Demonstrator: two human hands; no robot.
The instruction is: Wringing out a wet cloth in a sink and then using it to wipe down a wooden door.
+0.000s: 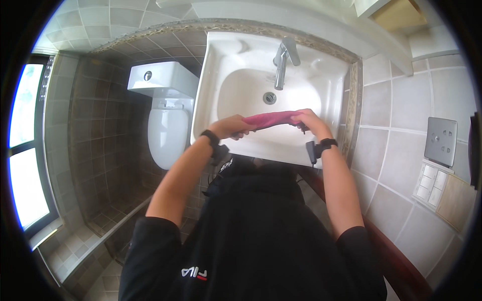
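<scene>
A dark pink cloth stretches between my two hands, bunched into a band above the near part of the white sink. My left hand is closed round its left end. At the other end my right hand grips it, with a little dark edge hanging below the fingers. Beyond the cloth are the round drain and the chrome faucet. No water can be made out from the spout. Both wrists wear black straps with small dark devices.
A white toilet with its lid down stands left of the sink. Grey wall tiles close in on the right, bearing a metal plate and white switches. A window is at far left. A dark red wooden edge runs at lower right.
</scene>
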